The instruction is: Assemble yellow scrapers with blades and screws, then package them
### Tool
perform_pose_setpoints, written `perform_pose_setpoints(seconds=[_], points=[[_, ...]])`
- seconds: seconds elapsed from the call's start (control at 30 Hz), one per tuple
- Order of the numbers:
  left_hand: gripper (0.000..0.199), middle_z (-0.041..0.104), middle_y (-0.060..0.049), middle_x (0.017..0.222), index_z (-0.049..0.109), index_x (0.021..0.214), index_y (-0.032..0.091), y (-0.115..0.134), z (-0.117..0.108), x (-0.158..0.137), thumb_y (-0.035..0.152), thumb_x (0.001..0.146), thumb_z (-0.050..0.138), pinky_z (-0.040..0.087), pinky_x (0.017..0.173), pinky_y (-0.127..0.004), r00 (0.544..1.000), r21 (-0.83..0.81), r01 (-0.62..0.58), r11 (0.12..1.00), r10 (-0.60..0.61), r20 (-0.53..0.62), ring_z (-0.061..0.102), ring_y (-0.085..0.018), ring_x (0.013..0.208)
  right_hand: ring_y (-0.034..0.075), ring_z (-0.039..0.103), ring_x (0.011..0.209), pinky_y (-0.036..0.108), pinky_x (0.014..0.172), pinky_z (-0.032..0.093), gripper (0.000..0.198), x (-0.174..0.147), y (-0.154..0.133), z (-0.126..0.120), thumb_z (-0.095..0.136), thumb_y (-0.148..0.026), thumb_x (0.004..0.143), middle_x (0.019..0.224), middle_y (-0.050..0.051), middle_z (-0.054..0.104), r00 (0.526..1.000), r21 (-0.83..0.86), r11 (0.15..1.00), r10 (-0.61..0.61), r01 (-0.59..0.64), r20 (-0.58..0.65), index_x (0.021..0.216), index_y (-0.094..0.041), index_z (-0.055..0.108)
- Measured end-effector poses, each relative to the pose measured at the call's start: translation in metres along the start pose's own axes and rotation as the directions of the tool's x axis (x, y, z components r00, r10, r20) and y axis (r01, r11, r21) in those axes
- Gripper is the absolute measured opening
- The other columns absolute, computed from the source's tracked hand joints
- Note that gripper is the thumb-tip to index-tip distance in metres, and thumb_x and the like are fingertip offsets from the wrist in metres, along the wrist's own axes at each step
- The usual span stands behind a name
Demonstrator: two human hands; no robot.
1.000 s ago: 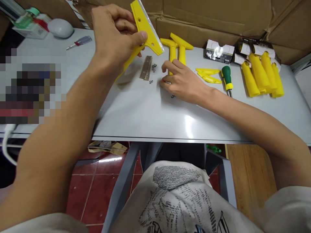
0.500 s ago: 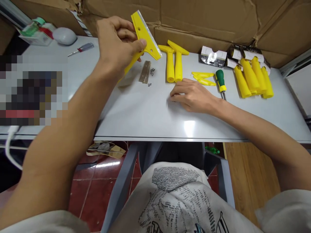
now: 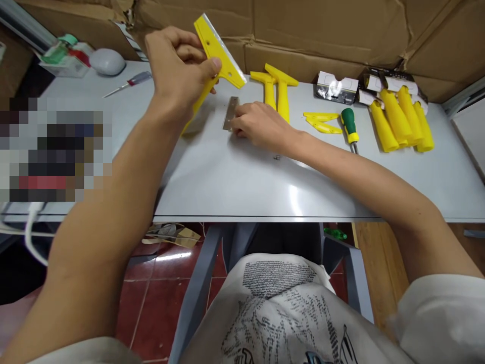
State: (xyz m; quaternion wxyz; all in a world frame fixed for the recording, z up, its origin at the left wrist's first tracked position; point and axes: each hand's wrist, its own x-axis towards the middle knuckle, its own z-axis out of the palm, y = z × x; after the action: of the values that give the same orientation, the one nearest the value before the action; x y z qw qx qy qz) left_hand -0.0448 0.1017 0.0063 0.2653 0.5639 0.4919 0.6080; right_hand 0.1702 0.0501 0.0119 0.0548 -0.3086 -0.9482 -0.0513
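Note:
My left hand (image 3: 178, 76) is closed on a yellow scraper (image 3: 220, 53), raised above the table. A thin metal blade edge runs along the scraper's head, and two holes show in its face. Low on the tabletop, my right hand (image 3: 261, 124) has its fingers curled and pressed down beside a stack of flat metal blades (image 3: 230, 115). What is under those fingertips is hidden. Small screws (image 3: 277, 157) lie just below the right wrist. Behind this hand stand two yellow scraper handles (image 3: 282, 96), partly covered by it.
Yellow cover strips (image 3: 322, 123) and a green-handled screwdriver (image 3: 349, 126) lie right of centre. Several yellow handles (image 3: 401, 119) and black-and-white packages (image 3: 336, 88) are farther right. At the left are another screwdriver (image 3: 131, 83), a grey mouse (image 3: 107, 61) and a cable (image 3: 32, 232). Cardboard (image 3: 326, 30) backs the table.
My right hand has moved left to the blades, covering where loose screws lay. Screws now show where that hand was. The left hand still holds the scraper, almost unmoved.

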Motion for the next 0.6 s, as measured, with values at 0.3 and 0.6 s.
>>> perform_pose_setpoints(seconds=[0.3, 0.6], points=[[0.064, 0.079, 0.009, 0.090, 0.067, 0.102, 0.030, 0.001, 0.001, 0.000, 0.046, 0.081, 0.126, 0.062, 0.069, -0.045, 1.000, 0.023, 0.001, 1.000, -0.001, 0.011, 0.078, -0.023, 0.084, 0.027, 0.065, 0.090, 0.044, 0.080, 0.046, 0.020, 0.030, 0.041, 0.048, 0.066, -0.011, 0.094, 0.107, 0.012, 0.082, 0.922, 0.158, 0.981, 0.165, -0.115, -0.350, 0.094, -0.026, 0.079], [0.064, 0.079, 0.011, 0.088, 0.065, 0.103, 0.032, 0.019, 0.000, -0.010, 0.033, 0.081, 0.125, 0.066, 0.078, -0.049, 0.999, -0.072, 0.002, 0.997, 0.002, 0.051, 0.080, -0.025, 0.091, 0.018, 0.061, 0.074, 0.041, 0.082, 0.051, 0.022, -0.100, 0.065, -0.001, 0.072, -0.033, 0.106, 0.103, 0.007, 0.085, 0.969, 0.385, 0.923, 0.105, -0.011, -0.224, 0.108, -0.024, 0.092]])
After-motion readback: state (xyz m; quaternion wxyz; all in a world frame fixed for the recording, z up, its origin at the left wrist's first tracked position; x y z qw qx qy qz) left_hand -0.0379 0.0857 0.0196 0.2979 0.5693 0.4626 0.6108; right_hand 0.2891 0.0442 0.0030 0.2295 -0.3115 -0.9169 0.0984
